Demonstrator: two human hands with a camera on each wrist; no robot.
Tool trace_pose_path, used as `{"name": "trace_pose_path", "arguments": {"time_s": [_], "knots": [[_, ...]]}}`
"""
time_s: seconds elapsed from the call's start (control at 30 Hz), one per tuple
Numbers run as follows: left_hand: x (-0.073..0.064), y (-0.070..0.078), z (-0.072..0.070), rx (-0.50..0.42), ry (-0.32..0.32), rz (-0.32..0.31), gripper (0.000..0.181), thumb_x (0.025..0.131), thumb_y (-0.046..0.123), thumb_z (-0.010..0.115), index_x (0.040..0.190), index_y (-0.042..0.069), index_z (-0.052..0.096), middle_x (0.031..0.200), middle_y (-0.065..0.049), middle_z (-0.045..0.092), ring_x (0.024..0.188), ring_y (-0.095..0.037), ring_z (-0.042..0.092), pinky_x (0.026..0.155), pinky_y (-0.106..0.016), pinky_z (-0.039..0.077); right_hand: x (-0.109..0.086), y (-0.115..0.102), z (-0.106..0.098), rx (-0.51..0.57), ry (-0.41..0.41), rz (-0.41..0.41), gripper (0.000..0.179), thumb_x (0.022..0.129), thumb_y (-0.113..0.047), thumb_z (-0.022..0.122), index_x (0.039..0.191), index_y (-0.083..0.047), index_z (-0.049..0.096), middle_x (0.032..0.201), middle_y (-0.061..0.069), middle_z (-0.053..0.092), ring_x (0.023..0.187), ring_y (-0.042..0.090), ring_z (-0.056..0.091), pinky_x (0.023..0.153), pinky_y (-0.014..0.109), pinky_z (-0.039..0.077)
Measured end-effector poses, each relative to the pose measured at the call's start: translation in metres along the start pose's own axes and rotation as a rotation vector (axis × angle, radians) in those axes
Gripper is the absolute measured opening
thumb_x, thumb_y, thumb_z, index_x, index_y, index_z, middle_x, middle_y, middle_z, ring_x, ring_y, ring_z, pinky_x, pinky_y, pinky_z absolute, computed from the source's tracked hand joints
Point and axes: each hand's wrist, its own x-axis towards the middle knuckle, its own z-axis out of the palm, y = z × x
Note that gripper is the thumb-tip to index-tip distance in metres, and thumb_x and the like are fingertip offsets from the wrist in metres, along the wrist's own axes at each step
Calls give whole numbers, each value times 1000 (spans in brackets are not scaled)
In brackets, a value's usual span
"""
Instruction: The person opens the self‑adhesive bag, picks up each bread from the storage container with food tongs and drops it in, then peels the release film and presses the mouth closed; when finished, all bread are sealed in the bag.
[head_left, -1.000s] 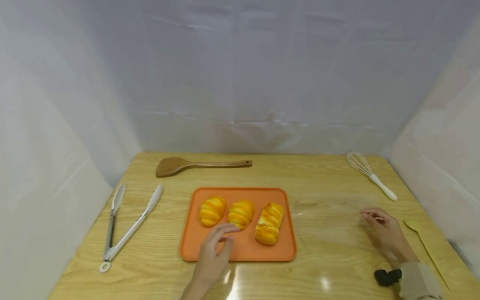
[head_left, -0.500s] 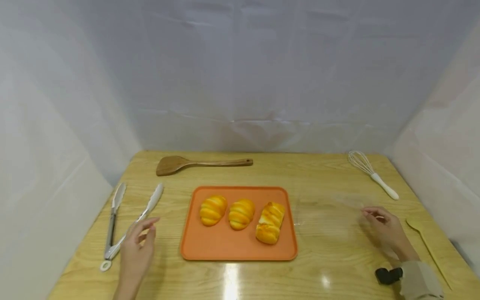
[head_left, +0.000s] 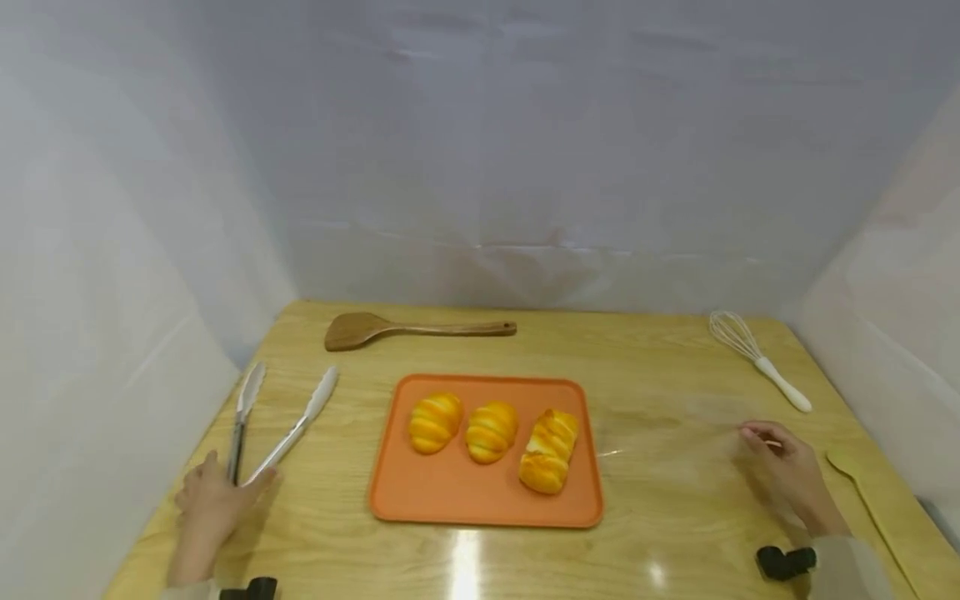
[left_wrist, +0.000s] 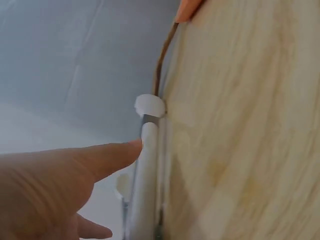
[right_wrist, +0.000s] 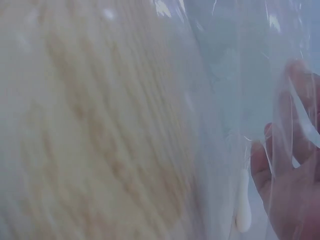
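My left hand reaches over the hinge end of the metal tongs, with its fingers spread. In the left wrist view the straight thumb comes right up to one tong arm; the hinge end is hidden under the hand in the head view. My right hand pinches the edge of a clear plastic bag lying over the table's right side. Seen from the right wrist, its film covers most of the picture, with fingers behind it.
An orange tray with three bread rolls sits mid-table. Behind it lies a wooden spatula. A white whisk lies at the back right, a yellowish long-handled spoon beside my right forearm. White sheeting encloses the table.
My left hand has moved left from over the tray to the tongs, and its fingers have spread. The right hand has stayed at the bag's edge.
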Motion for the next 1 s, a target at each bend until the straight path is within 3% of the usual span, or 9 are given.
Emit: {"name": "trace_pose_path", "arguments": {"time_s": [0.07, 0.13, 0.43, 0.77, 1.0], "knots": [[6, -1, 3, 28, -49, 8, 115, 90, 60, 56, 143, -23, -4, 139, -56, 4, 123, -76, 10, 95, -83, 21, 0, 0, -2, 11, 0, 29, 23, 99, -15, 57, 110, 3, 65, 99, -39, 56, 89, -19, 52, 75, 1, 41], [10, 1, 6, 26, -49, 0, 114, 90, 60, 56, 143, -23, -1, 139, -55, 6, 123, -75, 11, 95, -83, 19, 0, -1, -4, 20, -4, 54, 23, 99, -16, 57, 111, 2, 65, 98, -39, 57, 89, -19, 53, 75, 1, 42], [16, 13, 15, -28, 106, -58, 109, 87, 59, 61, 142, -23, 13, 135, -52, 20, 120, -68, 20, 91, -75, 22, 0, 1, -3, 26, -22, 100, 25, 100, -18, 57, 113, 1, 65, 97, -38, 57, 88, -17, 53, 74, 3, 42], [27, 15, 20, -51, 160, -97, 119, 80, 67, 65, 147, -17, 13, 137, -46, 26, 121, -64, 26, 91, -70, 27, 0, -2, -2, 49, -35, 91, 23, 100, -17, 56, 115, -2, 65, 99, -37, 58, 89, -15, 54, 74, 5, 45], [26, 16, 22, -83, 205, -126, 118, 77, 64, 69, 147, -15, 18, 137, -43, 30, 122, -60, 28, 93, -67, 28, 0, -2, -3, 68, -52, 107, 21, 100, -17, 56, 115, -7, 67, 100, -36, 59, 89, -14, 55, 74, 6, 46]]}}
